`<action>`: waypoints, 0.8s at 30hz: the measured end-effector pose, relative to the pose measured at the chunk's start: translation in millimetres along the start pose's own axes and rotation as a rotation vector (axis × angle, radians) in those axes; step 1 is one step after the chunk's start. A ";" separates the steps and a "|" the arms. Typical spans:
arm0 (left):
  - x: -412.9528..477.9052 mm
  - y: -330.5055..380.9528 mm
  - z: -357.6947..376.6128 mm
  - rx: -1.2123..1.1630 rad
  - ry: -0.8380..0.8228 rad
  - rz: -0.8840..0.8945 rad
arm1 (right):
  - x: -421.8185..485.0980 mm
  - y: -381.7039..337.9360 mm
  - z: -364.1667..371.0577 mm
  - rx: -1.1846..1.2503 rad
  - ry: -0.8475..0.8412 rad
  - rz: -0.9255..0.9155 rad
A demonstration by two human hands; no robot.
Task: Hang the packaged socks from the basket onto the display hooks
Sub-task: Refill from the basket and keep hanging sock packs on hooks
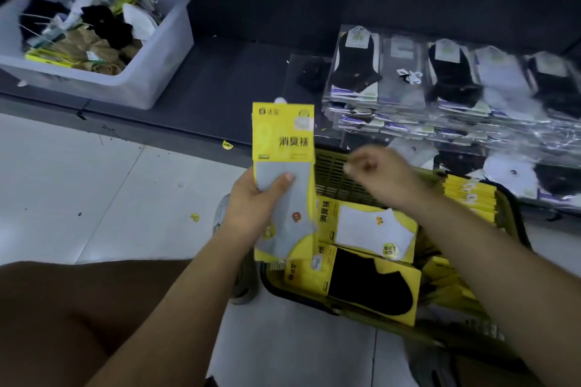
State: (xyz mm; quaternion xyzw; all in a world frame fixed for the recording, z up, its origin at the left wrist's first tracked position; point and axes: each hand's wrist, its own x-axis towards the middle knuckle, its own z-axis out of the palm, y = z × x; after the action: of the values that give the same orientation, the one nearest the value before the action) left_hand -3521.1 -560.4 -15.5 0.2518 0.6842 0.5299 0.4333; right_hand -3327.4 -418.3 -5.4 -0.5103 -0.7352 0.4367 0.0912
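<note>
Head view: the left hand (253, 203) grips a yellow-carded pack of grey ankle socks (284, 148). The thumb presses on the grey sock face and the fingers are wrapped behind the card. The pack stands upright in the air, above the near left corner of the olive-green slatted plastic basket (338, 177) and touching nothing but the hand. A white hook tab shows at its top edge.

The right hand (385, 177) hovers over the basket's far wall, apart from the pack. Its fingers are clenched into a loose fist with nothing visible in them; the fingertips are blurred.

In the basket lie a yellow-carded pack of white socks (372, 229) and, nearer the person, a yellow-carded pack of black socks (371, 289), the 2 overlapping. A row of further yellow packs (471, 195) stands on edge along the basket's right side.

The basket sits on the pale tiled floor (94, 185), against a dark low shelf (220, 72). On the shelf, at left, stands a translucent plastic bin (157, 50) of loose socks and hangers. At right lie stacks of clear-wrapped black, grey and white socks (440, 88). A small yellow sticker (195, 217) lies on the floor.
</note>
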 end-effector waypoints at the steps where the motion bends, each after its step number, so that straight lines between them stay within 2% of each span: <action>1: -0.2 -10.2 -4.2 0.027 0.005 -0.053 | -0.9 22.0 12.1 -0.171 -0.083 0.036; 4: -1.7 -34.5 -10.9 0.062 0.018 -0.150 | -8.7 65.7 41.7 -0.557 -0.273 0.074; 6: -1.0 -42.9 -11.4 0.061 0.041 -0.172 | -8.7 77.4 51.1 -0.655 -0.210 0.036; 9: 2.7 -47.7 -10.9 0.114 0.068 -0.162 | -4.4 78.4 52.3 -0.629 -0.128 -0.026; 18: 6.5 -52.1 -9.2 0.106 0.069 -0.133 | -5.6 70.1 42.6 -0.528 -0.132 -0.082; 21: 5.6 -53.0 -10.0 0.094 0.079 -0.143 | -5.9 68.6 35.2 -0.377 -0.141 -0.006; 24: 4.0 -50.6 -10.9 0.039 0.111 -0.146 | -0.9 61.1 13.9 -0.167 0.006 0.082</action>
State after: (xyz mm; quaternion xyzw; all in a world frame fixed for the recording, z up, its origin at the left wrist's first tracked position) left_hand -3526.6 -578.5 -63.9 0.1801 0.7337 0.4966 0.4273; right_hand -3294.0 -420.7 -58.4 -0.5469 -0.7473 0.3760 0.0326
